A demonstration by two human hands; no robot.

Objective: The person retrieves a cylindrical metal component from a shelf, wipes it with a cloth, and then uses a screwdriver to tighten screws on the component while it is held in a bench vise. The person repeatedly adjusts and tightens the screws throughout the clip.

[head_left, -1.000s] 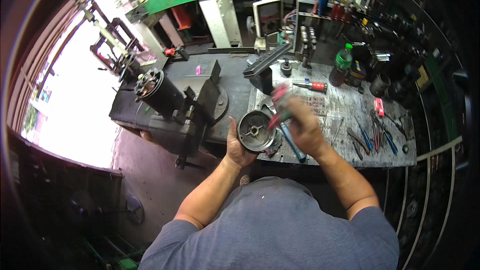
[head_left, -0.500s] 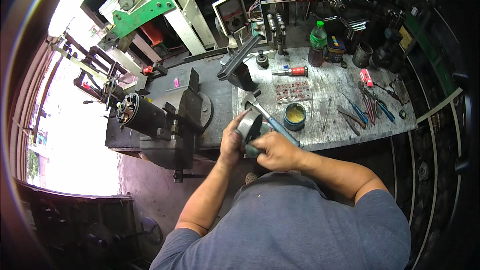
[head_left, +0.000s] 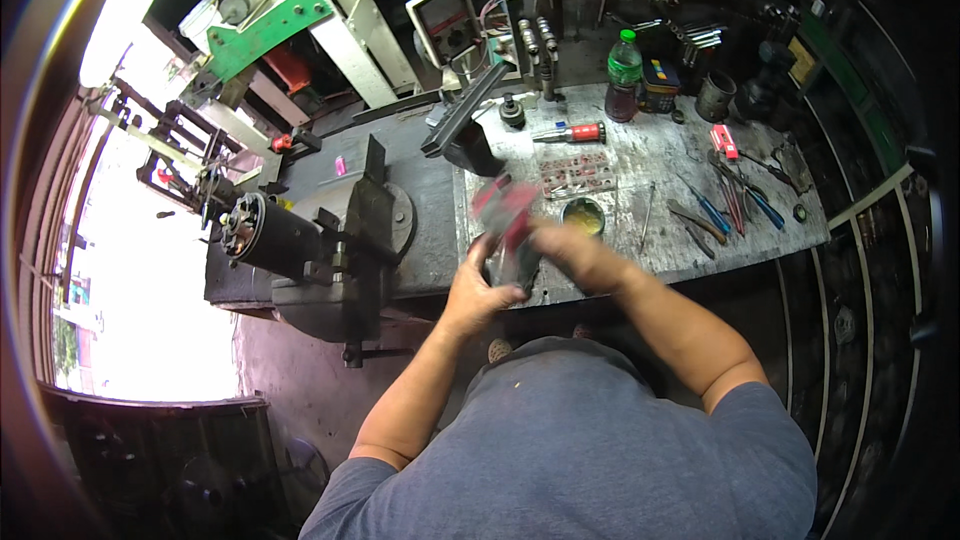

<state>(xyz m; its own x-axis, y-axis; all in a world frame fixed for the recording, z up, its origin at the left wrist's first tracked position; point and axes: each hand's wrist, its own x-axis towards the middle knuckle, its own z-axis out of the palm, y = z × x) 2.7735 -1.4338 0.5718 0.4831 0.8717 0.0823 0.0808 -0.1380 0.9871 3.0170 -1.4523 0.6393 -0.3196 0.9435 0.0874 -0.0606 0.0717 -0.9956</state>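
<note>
Right now my left hand [head_left: 478, 290] cups a dark round metal part [head_left: 512, 270], while my right hand [head_left: 575, 252], fingers closed, rubs a blurred red rag [head_left: 505, 208] over it above the grey workbench's [head_left: 650, 230] near edge. A slip could knock over the small open yellow tin [head_left: 583, 216].

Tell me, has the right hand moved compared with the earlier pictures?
Yes. The right hand was left of the small round tin half a second ago; now it lies just in front of it, blurred.

Bare bench strip [head_left: 660, 240] right of hands; vise [head_left: 365, 230] blocks left, yellow tin [head_left: 583, 216] just ahead.
</note>
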